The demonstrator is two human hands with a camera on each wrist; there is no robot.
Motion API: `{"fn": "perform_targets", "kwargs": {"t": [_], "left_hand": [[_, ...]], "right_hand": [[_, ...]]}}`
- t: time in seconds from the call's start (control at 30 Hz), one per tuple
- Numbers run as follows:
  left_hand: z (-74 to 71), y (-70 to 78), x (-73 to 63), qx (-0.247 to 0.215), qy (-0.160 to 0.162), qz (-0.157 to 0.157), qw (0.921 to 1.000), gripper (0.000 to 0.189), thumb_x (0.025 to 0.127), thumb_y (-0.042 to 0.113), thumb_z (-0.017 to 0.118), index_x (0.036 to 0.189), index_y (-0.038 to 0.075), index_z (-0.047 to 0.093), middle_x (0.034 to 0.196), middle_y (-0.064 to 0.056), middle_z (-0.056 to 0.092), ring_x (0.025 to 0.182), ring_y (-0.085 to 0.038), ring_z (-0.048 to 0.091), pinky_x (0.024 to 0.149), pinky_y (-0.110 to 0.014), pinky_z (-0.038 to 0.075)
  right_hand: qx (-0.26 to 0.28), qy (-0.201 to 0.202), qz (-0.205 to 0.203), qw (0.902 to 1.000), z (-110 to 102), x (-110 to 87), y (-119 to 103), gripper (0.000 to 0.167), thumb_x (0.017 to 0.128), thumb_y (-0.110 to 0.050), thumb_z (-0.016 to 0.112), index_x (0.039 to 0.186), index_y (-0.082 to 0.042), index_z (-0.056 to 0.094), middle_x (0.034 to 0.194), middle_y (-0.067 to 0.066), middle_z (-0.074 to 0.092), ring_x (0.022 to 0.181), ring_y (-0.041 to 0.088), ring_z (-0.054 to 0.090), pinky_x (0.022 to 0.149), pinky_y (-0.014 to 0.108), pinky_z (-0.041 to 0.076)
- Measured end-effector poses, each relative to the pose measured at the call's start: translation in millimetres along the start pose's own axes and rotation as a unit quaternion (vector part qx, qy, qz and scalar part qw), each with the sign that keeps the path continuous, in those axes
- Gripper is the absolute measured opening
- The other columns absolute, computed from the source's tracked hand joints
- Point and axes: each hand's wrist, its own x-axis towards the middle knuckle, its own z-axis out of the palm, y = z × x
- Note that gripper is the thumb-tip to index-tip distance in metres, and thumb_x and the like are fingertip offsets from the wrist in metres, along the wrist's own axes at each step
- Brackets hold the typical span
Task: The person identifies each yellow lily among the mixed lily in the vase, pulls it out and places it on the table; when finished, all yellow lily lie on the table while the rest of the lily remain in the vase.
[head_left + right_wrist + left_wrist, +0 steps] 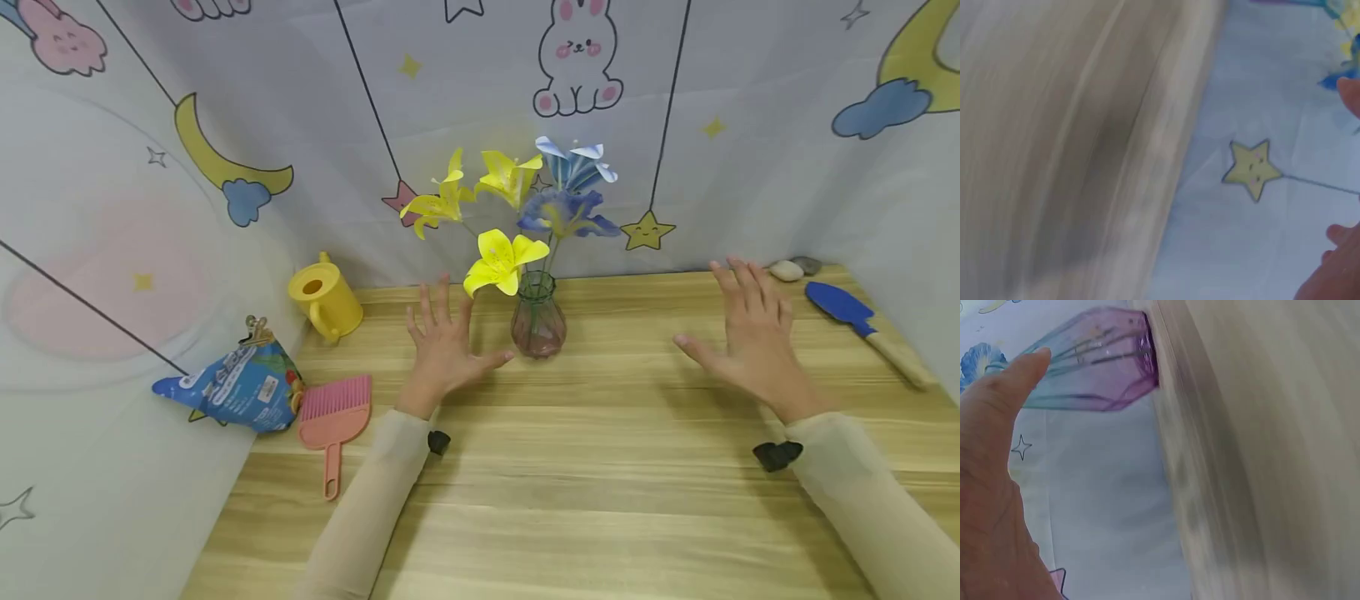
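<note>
A glass vase [538,321], pink at the base and greenish at the neck, stands near the back of the wooden table. It holds several artificial flowers: yellow lilies [501,262], a pale blue lily [576,165] and a blue-purple bloom [567,213]. Left of the vase, my left hand [444,348] is spread with its thumb toward the glass. The left wrist view shows that thumb [1013,381] overlapping the vase [1094,365]. My right hand [753,346] hovers farther right, fingers spread and holding nothing. In the right wrist view only parts of its fingers [1350,95] show.
At the left are a yellow watering can [330,298], a clipped blue bag [251,385] and a pink dustpan-shaped tool [334,417]. A blue trowel [840,305] and stones [786,270] lie at the right. Printed curtains [465,92] border the table [570,483].
</note>
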Motion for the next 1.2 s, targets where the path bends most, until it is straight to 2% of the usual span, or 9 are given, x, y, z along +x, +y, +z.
{"fn": "perform_targets", "kwargs": {"t": [0.2,0.33,0.57,0.7,0.77,0.83,1.0,1.07,1.2], "left_hand": [[9.9,22.0,3.6,-0.059,-0.011,-0.004,0.9982,0.124,0.081,0.080,0.074,0.174,0.033,0.007,0.182,-0.013,-0.016,0.166,-0.045,-0.023,0.125,-0.081,-0.005],[17.2,33.1,7.9,-0.099,-0.008,-0.007,0.9950,0.124,0.082,0.078,0.075,0.174,0.033,0.005,0.182,-0.017,-0.006,0.167,-0.043,-0.020,0.126,-0.080,-0.002],[30.1,43.6,9.0,-0.178,-0.037,0.009,0.9832,0.119,0.088,0.066,0.076,0.174,0.026,0.004,0.182,-0.012,-0.009,0.167,-0.048,-0.013,0.127,-0.079,0.005],[35.2,46.4,9.9,-0.216,-0.044,0.030,0.9750,0.116,0.090,0.059,0.076,0.174,0.022,0.005,0.181,-0.017,0.005,0.166,-0.053,0.000,0.126,-0.081,0.011],[38.2,46.7,10.8,-0.249,-0.043,0.043,0.9666,0.116,0.091,0.054,0.077,0.174,0.020,0.004,0.181,-0.018,0.013,0.166,-0.050,0.010,0.129,-0.076,0.015],[41.2,46.9,10.9,-0.297,-0.043,0.053,0.9524,0.114,0.091,0.048,0.078,0.174,0.021,0.005,0.179,-0.016,0.020,0.166,-0.044,0.019,0.132,-0.069,0.021],[49.0,49.0,10.1,-0.409,-0.057,0.058,0.9089,0.104,0.096,0.036,0.079,0.172,0.029,0.009,0.178,-0.009,0.025,0.165,-0.031,0.030,0.133,-0.054,0.031],[51.7,50.5,10.0,-0.432,-0.059,0.052,0.8984,0.102,0.097,0.035,0.079,0.172,0.030,0.009,0.178,-0.007,0.025,0.165,-0.029,0.030,0.133,-0.052,0.031],[58.1,51.0,10.8,-0.460,-0.050,0.044,0.8854,0.102,0.098,0.029,0.078,0.172,0.030,0.008,0.179,-0.009,0.022,0.164,-0.030,0.032,0.132,-0.052,0.033]], "right_hand": [[0.118,-0.015,0.015,0.9928,19.9,7.6,-32.8,0.108,0.089,-0.036,0.080,0.174,-0.020,0.015,0.180,0.020,0.015,0.164,0.052,0.009,0.121,0.084,0.005],[0.172,-0.030,0.027,0.9843,32.7,16.4,-56.2,0.103,0.093,-0.031,0.079,0.174,-0.023,0.017,0.179,0.021,0.020,0.163,0.053,0.012,0.126,0.081,0.006],[0.221,-0.016,0.028,0.9748,53.6,30.1,-88.7,0.087,0.099,-0.029,0.076,0.171,-0.026,0.028,0.175,0.014,0.035,0.159,0.047,0.031,0.123,0.076,0.025],[0.247,0.004,0.005,0.9689,63.8,36.4,-102.5,0.076,0.101,-0.023,0.075,0.168,-0.022,0.039,0.168,0.014,0.047,0.153,0.042,0.042,0.121,0.067,0.034],[0.259,0.009,-0.003,0.9659,69.0,39.2,-108.8,0.071,0.101,-0.020,0.075,0.165,-0.021,0.044,0.165,0.013,0.052,0.151,0.039,0.047,0.120,0.062,0.038],[0.266,0.011,-0.005,0.9639,74.3,41.7,-114.8,0.067,0.102,-0.018,0.075,0.162,-0.021,0.048,0.162,0.010,0.056,0.149,0.035,0.050,0.118,0.057,0.041],[0.286,0.017,-0.016,0.9581,83.7,52.1,-129.6,0.055,0.102,-0.017,0.075,0.155,-0.017,0.058,0.154,0.009,0.065,0.144,0.033,0.057,0.116,0.057,0.045],[0.293,0.022,-0.022,0.9555,85.6,57.7,-135.1,0.050,0.102,-0.016,0.075,0.150,-0.014,0.063,0.150,0.010,0.067,0.142,0.033,0.059,0.118,0.058,0.044],[0.301,0.033,-0.026,0.9528,89.7,67.7,-145.3,0.042,0.101,-0.017,0.076,0.142,-0.009,0.069,0.144,0.010,0.071,0.141,0.032,0.059,0.122,0.058,0.042]]}}
